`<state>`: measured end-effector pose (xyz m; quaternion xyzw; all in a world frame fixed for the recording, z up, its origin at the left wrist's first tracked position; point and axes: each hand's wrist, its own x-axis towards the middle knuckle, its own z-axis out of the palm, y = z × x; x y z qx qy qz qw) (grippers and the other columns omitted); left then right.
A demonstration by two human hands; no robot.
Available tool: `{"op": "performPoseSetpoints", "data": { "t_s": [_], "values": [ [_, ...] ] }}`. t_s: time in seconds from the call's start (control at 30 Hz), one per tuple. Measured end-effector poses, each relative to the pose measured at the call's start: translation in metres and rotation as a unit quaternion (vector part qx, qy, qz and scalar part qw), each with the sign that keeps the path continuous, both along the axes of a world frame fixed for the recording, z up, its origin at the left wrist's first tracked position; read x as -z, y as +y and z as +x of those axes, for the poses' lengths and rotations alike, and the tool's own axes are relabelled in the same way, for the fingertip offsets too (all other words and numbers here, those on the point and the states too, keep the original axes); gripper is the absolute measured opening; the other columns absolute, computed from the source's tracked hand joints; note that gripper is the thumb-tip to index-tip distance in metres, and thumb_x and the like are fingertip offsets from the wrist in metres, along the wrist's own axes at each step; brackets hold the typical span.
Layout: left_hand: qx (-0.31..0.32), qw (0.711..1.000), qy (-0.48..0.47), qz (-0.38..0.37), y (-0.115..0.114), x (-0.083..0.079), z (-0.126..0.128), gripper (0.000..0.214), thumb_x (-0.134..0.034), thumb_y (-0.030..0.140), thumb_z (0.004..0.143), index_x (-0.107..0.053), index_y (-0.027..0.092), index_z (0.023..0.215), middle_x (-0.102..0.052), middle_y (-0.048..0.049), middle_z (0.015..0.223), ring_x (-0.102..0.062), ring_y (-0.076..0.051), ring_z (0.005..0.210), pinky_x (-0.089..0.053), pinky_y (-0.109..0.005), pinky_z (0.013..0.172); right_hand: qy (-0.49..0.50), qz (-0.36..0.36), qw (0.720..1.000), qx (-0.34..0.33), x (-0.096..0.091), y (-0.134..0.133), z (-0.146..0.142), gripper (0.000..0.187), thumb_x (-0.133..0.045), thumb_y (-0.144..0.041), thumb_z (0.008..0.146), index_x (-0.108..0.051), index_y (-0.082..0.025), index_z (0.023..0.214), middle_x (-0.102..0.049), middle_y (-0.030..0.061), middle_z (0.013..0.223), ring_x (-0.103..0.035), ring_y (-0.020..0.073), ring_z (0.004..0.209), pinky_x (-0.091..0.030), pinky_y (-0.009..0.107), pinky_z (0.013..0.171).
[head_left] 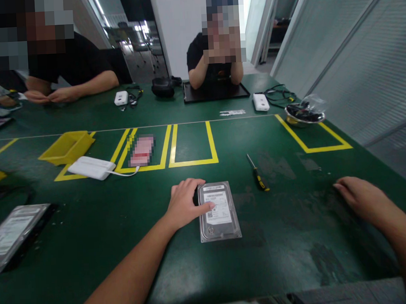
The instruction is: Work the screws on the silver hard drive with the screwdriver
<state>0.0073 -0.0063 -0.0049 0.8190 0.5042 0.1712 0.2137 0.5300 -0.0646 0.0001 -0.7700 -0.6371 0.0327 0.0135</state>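
A silver hard drive (224, 232) with a white label lies flat on the green table near the middle. My left hand (187, 202) grips its left edge, the thumb across the label and the fingers along the upper left corner. To the right, my right hand (358, 196) rests on the table with its fingers loosely curled together and no object showing in it. Between my right hand and the drive lies a screwdriver (261, 180) with a black and yellow handle, its tip pointing away from me; neither hand touches it.
Another hard drive (19, 229) lies at far left. Beyond are a yellow bin (66, 148), a white power bank (91, 168) cabled to a phone (141, 150), and a metal bowl (305, 115) of dark parts. Two people sit across the table, one behind a black tray (217, 94).
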Motion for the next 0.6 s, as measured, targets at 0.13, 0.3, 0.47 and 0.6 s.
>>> {"op": "performPoseSetpoints", "data": {
  "t_s": [0.13, 0.3, 0.47, 0.6],
  "values": [
    [0.0, 1.0, 0.0, 0.001, 0.0, 0.001, 0.0, 0.065, -0.065, 0.066, 0.075, -0.052, 0.028, 0.126, -0.06, -0.006, 0.123, -0.053, -0.03, 0.11, -0.036, -0.044, 0.089, -0.001, 0.013, 1.0, 0.002, 0.001, 0.009, 0.005, 0.027, -0.038, -0.043, 0.079, -0.055, -0.022, 0.079, -0.068, 0.0156, 0.086, -0.065, 0.0308, 0.082, -0.051, 0.04, 0.073],
    [0.001, 1.0, -0.001, 0.004, 0.0, 0.002, 0.0, 0.065, -0.065, 0.066, 0.074, -0.052, 0.028, 0.125, -0.06, -0.0054, 0.122, -0.054, -0.03, 0.109, -0.036, -0.043, 0.088, 0.002, 0.02, 1.0, 0.019, 0.0, 0.015, 0.01, 0.036, -0.038, -0.047, 0.08, -0.062, -0.021, 0.089, -0.072, 0.0142, 0.1, -0.067, 0.0312, 0.092, -0.052, 0.04, 0.08],
    [0.003, 1.0, -0.001, 0.002, 0.0, 0.0, 0.0, 0.065, -0.065, 0.066, 0.075, -0.052, 0.028, 0.126, -0.06, -0.0051, 0.122, -0.053, -0.03, 0.109, -0.035, -0.043, 0.088, 0.02, 0.027, 0.999, 0.035, -0.003, 0.016, 0.012, 0.041, -0.042, -0.049, 0.078, -0.066, -0.021, 0.097, -0.074, 0.0104, 0.107, -0.068, 0.0286, 0.099, -0.052, 0.038, 0.085],
    [0.004, 1.0, -0.003, -0.002, 0.0, -0.001, 0.0, 0.065, -0.065, 0.067, 0.075, -0.052, 0.028, 0.126, -0.059, -0.0047, 0.123, -0.053, -0.03, 0.11, -0.035, -0.043, 0.088, 0.027, 0.047, 0.997, 0.061, -0.004, 0.013, 0.014, 0.044, -0.042, -0.051, 0.079, -0.065, -0.022, 0.102, -0.073, 0.0086, 0.113, -0.067, 0.0281, 0.104, -0.051, 0.037, 0.088]
  ]
}}
